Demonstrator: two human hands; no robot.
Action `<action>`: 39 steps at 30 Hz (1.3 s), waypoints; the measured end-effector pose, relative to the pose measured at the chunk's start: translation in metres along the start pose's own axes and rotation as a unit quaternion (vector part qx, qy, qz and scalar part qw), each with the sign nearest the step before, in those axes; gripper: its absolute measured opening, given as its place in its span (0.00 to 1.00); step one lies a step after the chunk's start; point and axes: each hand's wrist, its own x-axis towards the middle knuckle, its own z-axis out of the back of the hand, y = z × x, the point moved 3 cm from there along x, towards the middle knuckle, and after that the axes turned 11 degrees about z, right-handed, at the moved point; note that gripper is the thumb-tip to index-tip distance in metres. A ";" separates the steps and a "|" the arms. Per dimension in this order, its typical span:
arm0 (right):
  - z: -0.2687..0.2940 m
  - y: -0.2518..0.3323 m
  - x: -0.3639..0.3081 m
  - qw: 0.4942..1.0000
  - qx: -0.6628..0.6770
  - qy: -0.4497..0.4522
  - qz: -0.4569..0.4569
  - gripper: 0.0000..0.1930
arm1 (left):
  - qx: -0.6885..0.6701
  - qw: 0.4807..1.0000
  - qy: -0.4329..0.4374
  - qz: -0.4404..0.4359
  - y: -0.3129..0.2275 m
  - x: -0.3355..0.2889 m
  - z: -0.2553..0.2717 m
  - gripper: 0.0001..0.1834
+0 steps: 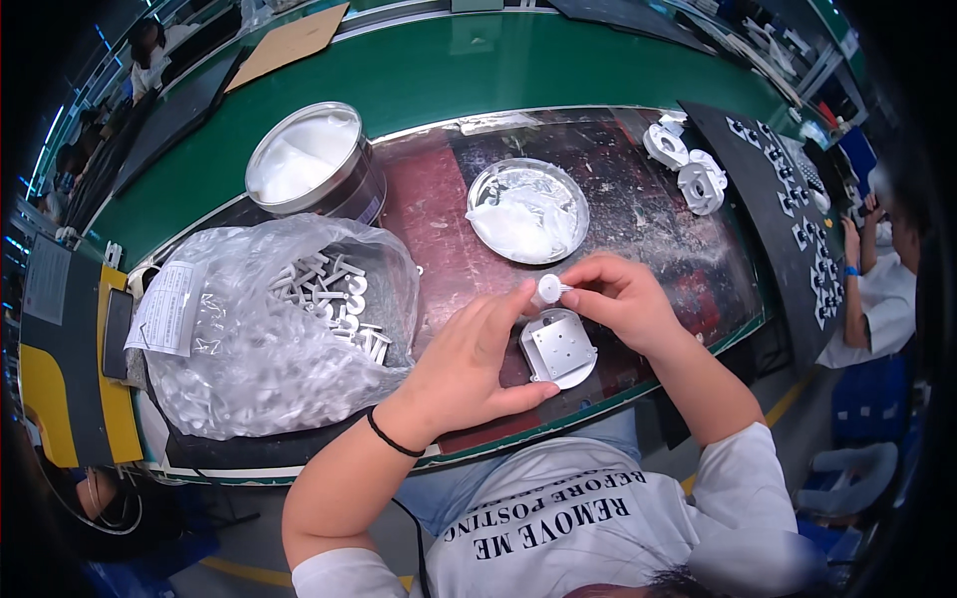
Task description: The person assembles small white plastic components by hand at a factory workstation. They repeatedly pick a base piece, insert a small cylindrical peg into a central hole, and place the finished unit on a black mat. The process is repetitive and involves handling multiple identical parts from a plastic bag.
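Near the front edge of the work mat lies a white plastic housing [560, 351] with a square raised block and small holes. My left hand [467, 361] spans it, the thumb on its near edge and the fingers at its far end. Just above that far end, a small white round-headed plastic part [549, 288] stands between my hands. My right hand [620, 299] pinches at this part from the right, and my left fingertips touch its other side. The fingers partly hide its lower end.
At left sits a clear plastic bag [289, 384] with many white stemmed parts. Behind it stands a metal tin [304, 159] of white paste. A round lid [528, 211] with white paste lies ahead. White housings [701, 182] rest at right, near a black board [768, 189] of parts. Another person [877, 289] sits beyond.
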 end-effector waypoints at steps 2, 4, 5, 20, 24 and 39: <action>0.000 -0.002 0.000 1.000 0.004 0.003 -0.005 0.09 | 0.001 1.000 -0.008 0.002 0.002 -0.001 0.000 0.52; 0.002 -0.006 -0.001 1.000 0.013 0.009 -0.004 0.10 | -0.014 1.000 -0.018 0.009 0.004 -0.002 0.000 0.53; 0.002 -0.007 0.000 0.999 0.038 0.001 -0.012 0.10 | -0.023 0.999 -0.026 0.013 0.005 -0.001 0.002 0.53; 0.012 -0.016 -0.005 0.989 0.142 -0.043 -0.009 0.09 | 0.006 0.999 -0.003 0.032 0.001 0.001 0.010 0.45; 0.014 -0.020 -0.008 0.982 0.176 -0.063 -0.012 0.10 | 0.007 0.999 0.002 0.037 0.001 0.000 0.009 0.45; -0.004 -0.020 -0.004 0.997 0.057 0.048 -0.017 0.13 | 0.019 0.998 0.037 0.042 0.005 0.003 -0.006 0.57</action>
